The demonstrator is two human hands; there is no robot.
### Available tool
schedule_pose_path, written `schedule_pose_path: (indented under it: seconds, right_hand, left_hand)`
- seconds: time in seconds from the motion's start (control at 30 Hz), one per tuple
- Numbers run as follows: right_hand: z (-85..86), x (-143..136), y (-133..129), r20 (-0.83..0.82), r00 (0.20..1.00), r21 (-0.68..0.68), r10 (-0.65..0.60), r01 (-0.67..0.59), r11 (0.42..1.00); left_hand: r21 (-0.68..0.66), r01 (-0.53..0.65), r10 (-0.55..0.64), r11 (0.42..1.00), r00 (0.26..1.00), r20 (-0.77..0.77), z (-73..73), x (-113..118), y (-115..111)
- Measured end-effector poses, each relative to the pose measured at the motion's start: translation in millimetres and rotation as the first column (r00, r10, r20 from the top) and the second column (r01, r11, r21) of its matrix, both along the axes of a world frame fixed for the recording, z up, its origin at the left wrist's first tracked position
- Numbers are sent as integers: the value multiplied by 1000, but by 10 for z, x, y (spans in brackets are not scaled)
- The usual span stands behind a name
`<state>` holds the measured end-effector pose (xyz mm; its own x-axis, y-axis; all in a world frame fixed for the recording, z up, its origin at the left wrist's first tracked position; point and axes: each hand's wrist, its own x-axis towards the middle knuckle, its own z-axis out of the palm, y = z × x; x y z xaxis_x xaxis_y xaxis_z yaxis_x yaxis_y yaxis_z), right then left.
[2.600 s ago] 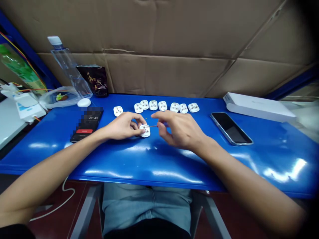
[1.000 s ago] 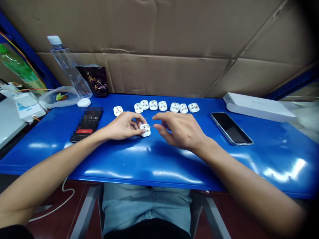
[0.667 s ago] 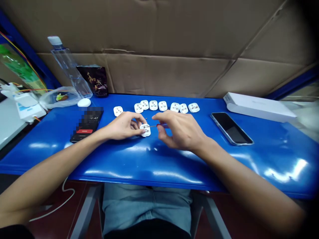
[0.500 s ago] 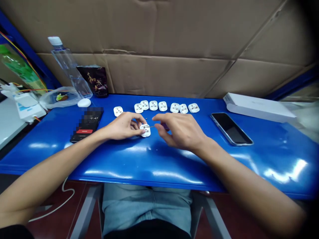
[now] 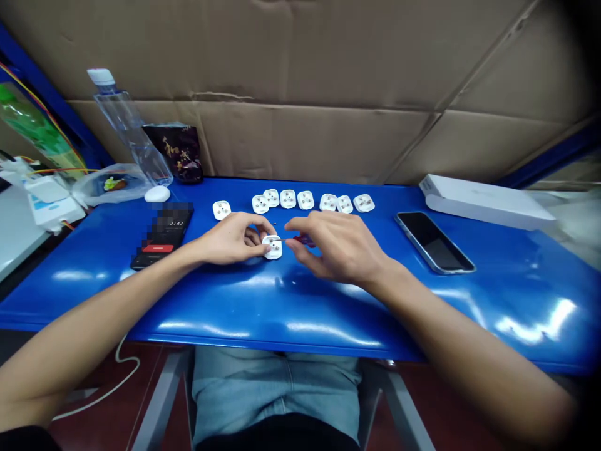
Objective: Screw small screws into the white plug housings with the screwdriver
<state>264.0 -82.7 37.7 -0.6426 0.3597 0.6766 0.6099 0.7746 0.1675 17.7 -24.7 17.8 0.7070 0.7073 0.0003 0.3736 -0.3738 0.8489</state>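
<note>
Left hand (image 5: 230, 238) pinning white socket part (image 5: 273, 247), right hand (image 5: 338, 247) gripping small screwdriver (image 5: 300, 238)

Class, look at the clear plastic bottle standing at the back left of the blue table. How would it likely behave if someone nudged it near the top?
The bottle is tall and narrow, so it would probably tip easily. It looks empty, so likely light. Its thin clear wall would probably dent under a squeeze, and once down it could roll.

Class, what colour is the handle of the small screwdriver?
Red, where the screwdriver handle shows in the right hand; head view.
</note>
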Motion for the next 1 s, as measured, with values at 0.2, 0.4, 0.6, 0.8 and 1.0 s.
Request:
schedule_pose_path:
  seconds: [0.2, 0.4, 0.6, 0.8, 1.0]
  right_hand:
    - [-8, -29, 2, -32, 998, 43, 51, -50, 998]
    - [-4, -31, -8, -46, 998, 11, 53, -53, 999]
    - [-50, 13, 2, -22, 999, -59, -39, 37, 998]
    - [-57, -24, 1, -79, 997, 3, 0, 0, 1000]
    - [-46, -26, -4, -76, 997, -8, 19, -19, 1000]
  left_hand:
    - [17, 12, -12, 1000, 1000, -16, 30, 2, -4]
    - [-7, 16, -16, 1000, 1000, 3, 11, -1, 6]
    - [7, 14, -14, 1000, 1000, 4, -3, 1, 5]
    - [20, 13, -13, 1000, 1000, -6, 13, -3, 0]
    - [5, 18, -18, 1000, 1000, 10, -17, -6, 15]
